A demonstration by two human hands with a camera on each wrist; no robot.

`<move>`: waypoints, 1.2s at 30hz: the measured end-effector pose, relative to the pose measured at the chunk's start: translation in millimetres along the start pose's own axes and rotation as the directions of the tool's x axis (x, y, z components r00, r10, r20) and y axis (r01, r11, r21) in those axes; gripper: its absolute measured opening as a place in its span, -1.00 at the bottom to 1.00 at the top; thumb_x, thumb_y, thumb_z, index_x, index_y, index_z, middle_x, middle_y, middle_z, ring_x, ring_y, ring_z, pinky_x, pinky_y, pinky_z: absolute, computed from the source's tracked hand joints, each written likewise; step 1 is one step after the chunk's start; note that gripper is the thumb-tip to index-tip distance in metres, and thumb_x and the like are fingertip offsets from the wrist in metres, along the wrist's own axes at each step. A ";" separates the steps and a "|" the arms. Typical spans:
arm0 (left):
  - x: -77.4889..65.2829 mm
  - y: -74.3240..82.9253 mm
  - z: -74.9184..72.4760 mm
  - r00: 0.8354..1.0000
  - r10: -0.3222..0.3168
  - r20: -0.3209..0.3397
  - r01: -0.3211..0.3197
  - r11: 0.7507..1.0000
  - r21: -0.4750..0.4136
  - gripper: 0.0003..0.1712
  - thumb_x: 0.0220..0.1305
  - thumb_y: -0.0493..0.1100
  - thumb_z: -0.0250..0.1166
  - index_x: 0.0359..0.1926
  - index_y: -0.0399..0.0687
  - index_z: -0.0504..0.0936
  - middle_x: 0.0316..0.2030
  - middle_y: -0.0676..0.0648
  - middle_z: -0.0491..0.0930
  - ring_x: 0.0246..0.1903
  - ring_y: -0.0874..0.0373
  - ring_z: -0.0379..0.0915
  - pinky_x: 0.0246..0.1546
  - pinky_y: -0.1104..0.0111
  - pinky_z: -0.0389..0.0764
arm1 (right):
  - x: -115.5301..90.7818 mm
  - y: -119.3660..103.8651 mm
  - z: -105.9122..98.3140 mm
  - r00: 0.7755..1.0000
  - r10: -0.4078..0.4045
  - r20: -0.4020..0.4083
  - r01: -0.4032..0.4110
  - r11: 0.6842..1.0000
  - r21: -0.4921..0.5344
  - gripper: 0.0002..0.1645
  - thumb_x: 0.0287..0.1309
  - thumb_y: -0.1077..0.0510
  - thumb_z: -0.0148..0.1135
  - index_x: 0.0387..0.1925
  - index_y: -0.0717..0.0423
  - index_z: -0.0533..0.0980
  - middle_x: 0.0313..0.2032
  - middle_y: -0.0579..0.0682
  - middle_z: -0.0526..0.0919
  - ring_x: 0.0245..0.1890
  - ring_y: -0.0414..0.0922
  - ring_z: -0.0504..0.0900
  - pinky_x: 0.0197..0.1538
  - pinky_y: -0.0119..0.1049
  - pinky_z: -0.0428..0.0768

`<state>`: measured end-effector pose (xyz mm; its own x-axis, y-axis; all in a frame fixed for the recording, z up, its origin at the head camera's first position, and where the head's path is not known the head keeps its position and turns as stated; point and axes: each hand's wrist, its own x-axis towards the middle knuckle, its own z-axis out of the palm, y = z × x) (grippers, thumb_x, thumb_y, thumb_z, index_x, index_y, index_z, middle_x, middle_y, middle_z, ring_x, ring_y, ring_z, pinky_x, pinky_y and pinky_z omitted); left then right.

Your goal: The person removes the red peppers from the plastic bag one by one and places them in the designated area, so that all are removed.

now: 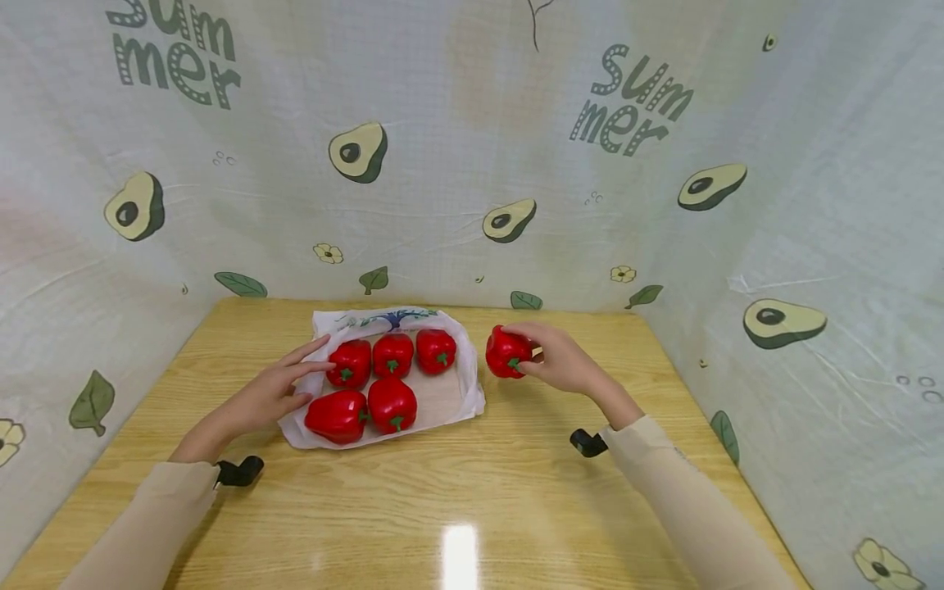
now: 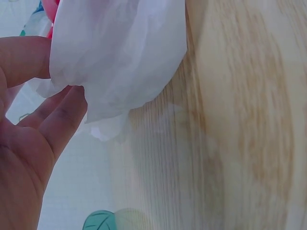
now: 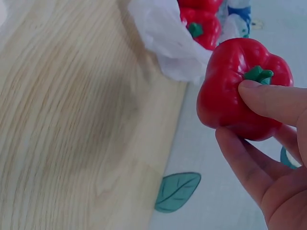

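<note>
My right hand grips a red bell pepper just right of the white bag. In the right wrist view the thumb presses near the green stem of this bell pepper, with fingers beneath it. The white bag lies with its mouth spread wide, and several red bell peppers sit inside in two rows. At the bag's left side is my left hand, fingers spread over the rim near the left peppers. The bag's edge hides those fingertips in the left wrist view.
Everything rests on a light wooden table. Behind and beside it hangs a pale curtain printed with avocados and leaves. A black wrist camera juts from the left sleeve, another black camera from the right.
</note>
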<state>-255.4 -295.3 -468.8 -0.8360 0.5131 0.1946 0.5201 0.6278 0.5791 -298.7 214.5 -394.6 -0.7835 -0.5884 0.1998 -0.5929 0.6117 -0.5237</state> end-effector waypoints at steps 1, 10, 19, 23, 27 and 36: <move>-0.2 0.4 -0.2 1.000 -0.002 0.000 0.002 1.000 0.001 -0.29 0.26 -0.48 0.45 0.42 -0.09 0.57 0.68 -0.20 -0.01 0.53 -0.38 0.12 0.02 0.46 0.67 | -0.2 2.8 -1.5 1.000 0.008 -0.004 -0.008 1.000 -0.004 -0.20 0.22 0.42 0.47 0.47 0.11 0.46 0.36 0.14 0.57 0.11 0.12 0.70 -0.04 -0.16 0.80; -0.4 3.3 -2.8 1.000 0.008 -0.008 -0.008 0.999 -0.032 -0.31 0.25 -0.49 0.45 0.40 -0.13 0.59 0.68 -0.23 0.00 0.45 -0.34 0.21 -0.12 0.48 0.70 | -0.1 21.4 -8.3 0.999 0.027 -0.024 -0.027 1.000 -0.012 -0.20 0.20 0.45 0.46 0.46 0.15 0.46 0.37 0.19 0.55 0.10 0.15 0.70 -0.05 -0.14 0.80; 0.2 6.2 -3.6 0.999 0.028 -0.019 -0.028 1.000 0.003 -0.32 0.24 -0.50 0.45 0.37 -0.13 0.60 0.66 -0.24 0.04 0.48 -0.37 0.21 -0.06 0.42 0.73 | 6.6 34.2 -8.7 0.999 0.013 -0.031 -0.013 1.000 -0.006 -0.21 0.19 0.51 0.42 0.45 0.21 0.45 0.34 0.25 0.56 0.12 0.22 0.69 -0.04 -0.06 0.80; -0.4 7.3 -3.9 1.000 0.018 -0.016 -0.018 1.000 -0.001 -0.32 0.25 -0.49 0.45 0.38 -0.12 0.60 0.67 -0.21 0.03 0.48 -0.37 0.20 -0.04 0.39 0.74 | 10.3 39.1 -8.6 0.999 0.011 -0.034 -0.011 1.000 -0.008 -0.22 0.20 0.50 0.42 0.45 0.20 0.46 0.31 0.24 0.58 0.13 0.20 0.69 -0.04 -0.07 0.80; -0.7 6.8 -2.9 1.000 0.017 -0.021 -0.017 1.000 -0.012 -0.32 0.25 -0.50 0.44 0.38 -0.12 0.60 0.68 -0.20 0.02 0.45 -0.35 0.23 -0.09 0.45 0.72 | 13.2 43.4 -7.4 1.000 0.015 -0.027 -0.015 1.000 -0.004 -0.22 0.20 0.49 0.42 0.45 0.21 0.46 0.31 0.25 0.58 0.13 0.21 0.68 -0.03 -0.05 0.80; 0.1 3.3 -0.6 1.000 0.014 -0.021 -0.014 1.000 -0.026 -0.29 0.24 -0.49 0.45 0.40 -0.08 0.59 0.68 -0.19 0.00 0.51 -0.40 0.14 -0.01 0.22 0.78 | 20.8 60.2 4.0 0.997 0.069 -0.018 -0.069 0.997 -0.028 -0.24 0.24 0.45 0.42 0.45 0.20 0.45 0.35 0.24 0.55 0.21 0.22 0.60 0.09 0.13 0.75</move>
<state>-253.8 -293.6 -466.4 -0.8323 0.5092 0.2189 0.5271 0.6050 0.5969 -350.0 236.9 -425.3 -0.8257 -0.5352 0.1781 -0.5421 0.6657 -0.5128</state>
